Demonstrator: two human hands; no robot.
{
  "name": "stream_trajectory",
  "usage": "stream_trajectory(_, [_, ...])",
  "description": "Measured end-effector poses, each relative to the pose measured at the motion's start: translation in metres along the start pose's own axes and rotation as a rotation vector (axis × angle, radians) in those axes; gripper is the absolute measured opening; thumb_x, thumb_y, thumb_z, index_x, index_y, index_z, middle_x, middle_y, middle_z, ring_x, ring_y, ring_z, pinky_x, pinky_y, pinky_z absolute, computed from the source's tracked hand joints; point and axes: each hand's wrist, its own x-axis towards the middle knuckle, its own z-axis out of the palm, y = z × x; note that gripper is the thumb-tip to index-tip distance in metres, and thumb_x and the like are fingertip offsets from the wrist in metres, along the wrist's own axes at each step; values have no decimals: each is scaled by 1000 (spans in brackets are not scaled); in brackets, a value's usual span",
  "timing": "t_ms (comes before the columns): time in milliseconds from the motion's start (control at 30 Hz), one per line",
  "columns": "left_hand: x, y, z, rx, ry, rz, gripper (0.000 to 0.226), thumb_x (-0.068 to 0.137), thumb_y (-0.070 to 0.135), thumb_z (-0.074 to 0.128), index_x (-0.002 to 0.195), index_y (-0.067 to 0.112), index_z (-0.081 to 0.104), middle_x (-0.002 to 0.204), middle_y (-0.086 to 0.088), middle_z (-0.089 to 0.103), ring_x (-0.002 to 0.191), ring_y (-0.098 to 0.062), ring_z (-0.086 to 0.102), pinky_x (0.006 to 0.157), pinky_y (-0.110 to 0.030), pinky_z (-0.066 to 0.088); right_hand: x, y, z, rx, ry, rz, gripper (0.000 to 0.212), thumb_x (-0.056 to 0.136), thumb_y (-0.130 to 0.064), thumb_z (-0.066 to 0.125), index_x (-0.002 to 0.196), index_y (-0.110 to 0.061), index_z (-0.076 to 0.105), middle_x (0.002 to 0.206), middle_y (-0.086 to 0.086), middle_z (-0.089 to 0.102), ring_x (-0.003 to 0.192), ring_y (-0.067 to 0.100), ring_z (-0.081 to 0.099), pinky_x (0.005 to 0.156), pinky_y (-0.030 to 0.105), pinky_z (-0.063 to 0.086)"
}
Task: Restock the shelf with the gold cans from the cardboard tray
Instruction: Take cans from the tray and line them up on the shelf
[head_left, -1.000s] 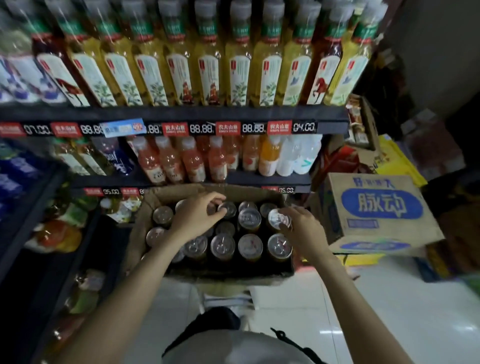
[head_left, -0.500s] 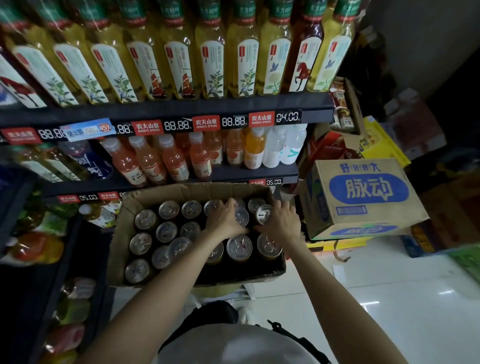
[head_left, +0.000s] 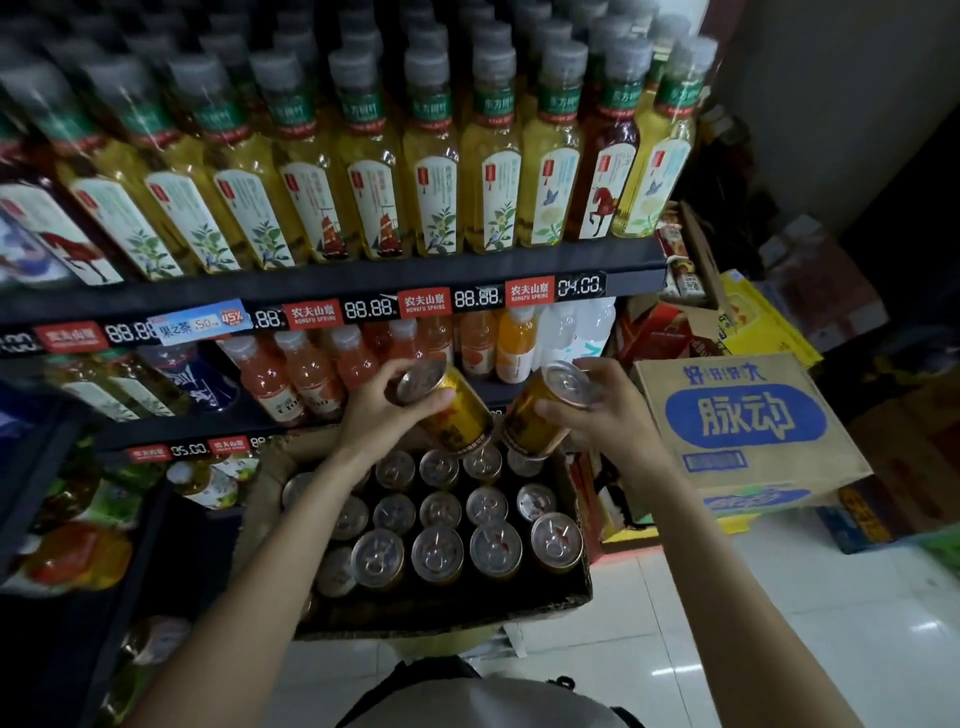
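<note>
A cardboard tray (head_left: 574, 597) sits below me, holding several gold cans (head_left: 439, 553) with silver pull-tab lids, upright in rows. My left hand (head_left: 376, 415) grips one gold can (head_left: 460, 418) by its top, tilted, above the tray's far end. My right hand (head_left: 597, 410) holds a second gold can (head_left: 535, 421), also tilted, its lid facing me. Both cans hang in front of the shelf (head_left: 332, 283) edge, near the row of orange drink bottles (head_left: 306, 371).
Yellow tea bottles (head_left: 493, 171) fill the upper shelf, with price tags along its front. A cardboard carton with blue print (head_left: 743, 431) stands to the right on other boxes. White tiled floor (head_left: 779, 623) lies at lower right. Darker shelves with packaged goods run along the left.
Both hands reached into the tray, closed on a can each and lifted them out. The cans are now raised above the tray; my view has tilted upward.
</note>
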Motion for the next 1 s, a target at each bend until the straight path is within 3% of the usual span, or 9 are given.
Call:
stream_trajectory(100, [1, 35, -24, -40, 14, 149, 56, 56, 57, 79, 102, 33, 59, 96, 22, 60, 84, 14, 57, 67, -8, 44, -1, -42, -12, 106, -59, -70, 62, 62, -34, 82, 113, -19, 52, 108, -4, 60, 98, 10, 58, 81, 33, 54])
stream_trajectory(167, [3, 58, -37, 0, 44, 255, 44, 61, 51, 81, 96, 35, 59, 90, 23, 64, 83, 19, 55, 65, -4, 42, -1, -69, -19, 100, -87, -146, 62, 59, -42, 79, 111, -19, 56, 109, -4, 62, 102, 9, 57, 84, 29, 49])
stream_trajectory(233, [6, 84, -51, 76, 97, 379, 44, 60, 59, 73, 95, 34, 60, 90, 28, 65, 85, 15, 57, 66, -3, 41, 3, -96, -25, 71, -119, -237, 61, 57, -46, 80, 108, -23, 59, 107, -6, 65, 103, 7, 58, 87, 28, 47])
stream_trajectory(433, [18, 175, -93, 266, 245, 737, 63, 57, 80, 59, 96, 30, 59, 96, 18, 62, 86, 2, 59, 67, -12, 44, 14, -193, -50, -1, -160, -548, 47, 60, -33, 76, 104, -27, 61, 98, -10, 69, 98, 7, 63, 86, 23, 50])
stream_trajectory(567, [25, 238, -115, 339, 385, 893, 57, 59, 73, 62, 95, 29, 58, 93, 15, 61, 84, 0, 58, 69, -16, 43, 25, -252, -69, -32, -105, -745, 53, 60, -33, 85, 107, -30, 60, 100, -9, 71, 100, 9, 65, 91, 33, 51])
stream_trajectory(667, [31, 282, -126, 364, 501, 1005, 55, 61, 71, 63, 97, 30, 58, 94, 14, 62, 84, -3, 59, 70, -23, 47, 38, -289, -80, -41, -49, -870, 56, 60, -33, 83, 110, -29, 58, 102, -13, 70, 101, 6, 64, 89, 31, 51])
stream_trajectory(900, [88, 344, -129, 458, 663, 1033, 65, 58, 77, 55, 101, 29, 61, 98, 9, 62, 87, -7, 58, 70, -25, 45, 97, -340, -95, -63, 93, -976, 71, 59, -40, 77, 122, -16, 54, 114, -3, 64, 109, 10, 59, 87, 22, 48])
stream_trajectory(1000, [129, 350, -126, 471, 657, 937, 63, 59, 77, 58, 102, 32, 61, 101, 8, 62, 90, -8, 57, 71, -25, 43, 138, -347, -99, -92, 89, -902, 69, 63, -35, 80, 124, -15, 52, 118, 2, 63, 113, 15, 57, 98, 33, 47])
